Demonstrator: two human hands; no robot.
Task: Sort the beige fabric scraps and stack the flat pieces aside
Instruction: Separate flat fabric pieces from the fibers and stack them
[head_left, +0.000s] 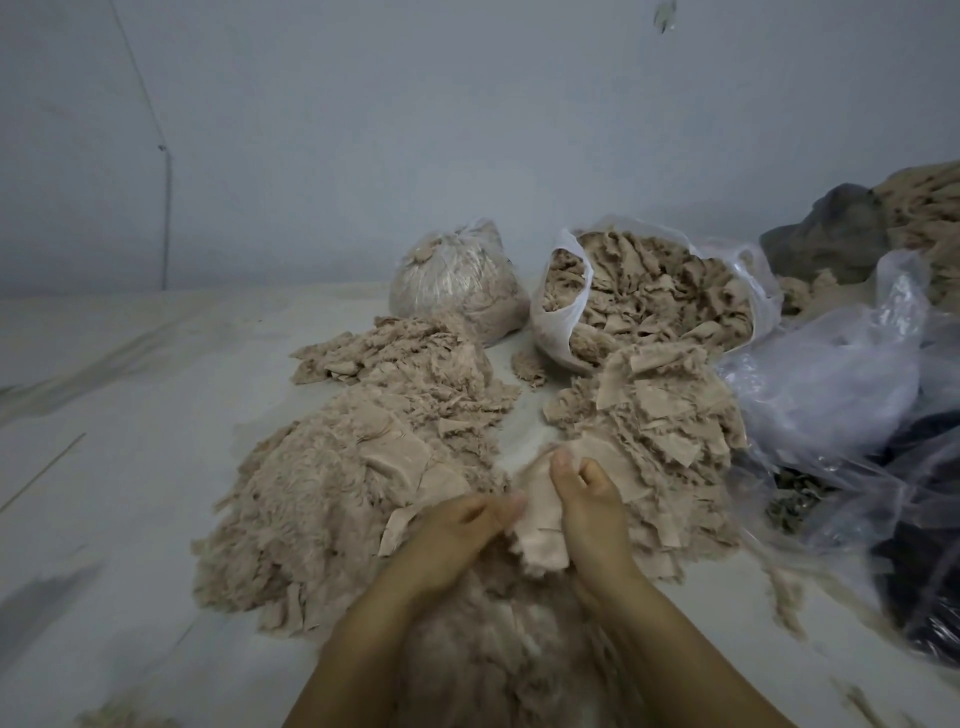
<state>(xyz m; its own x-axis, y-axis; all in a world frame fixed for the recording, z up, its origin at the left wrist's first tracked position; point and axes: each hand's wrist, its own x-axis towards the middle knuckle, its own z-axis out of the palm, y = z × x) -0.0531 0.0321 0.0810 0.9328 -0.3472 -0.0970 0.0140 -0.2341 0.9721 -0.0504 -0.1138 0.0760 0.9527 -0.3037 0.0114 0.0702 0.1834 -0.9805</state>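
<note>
Beige fabric scraps (343, 499) lie in loose heaps on a pale surface (130, 395), the largest heap spreading to the left of the hands, with a smaller mound (395, 348) behind it. To the right, a heap of flatter pieces (654, 410) lies just beyond the right hand, and more fluffy scraps (498, 613) fill the space between the forearms. Behind the heaps stand two clear plastic bags: a tied one (457, 283) packed with scraps, and an open one (649, 296) tipped toward the camera, its contents spilling toward the flat pieces. Crumpled clear plastic (841, 374) piles up on the right edge, partly covering dark cloth (914, 561) beneath it, and a grey bundle (826, 234) and further beige material sit in the far right corner against a plain grey wall (363, 130). A thin cord (167, 208) hangs down the wall on the left. Both hands meet over the middle of the surface, holding one flat beige piece (540, 519) between them. The left hand (462, 525) lies palm inward with its fingers curled, pinching the left edge of the piece. The right hand (587, 509) points away from the camera, thumb and fingers bent and closed on the piece's upper right part. The piece hangs crumpled between the two hands, just above the fluffy scraps.
</note>
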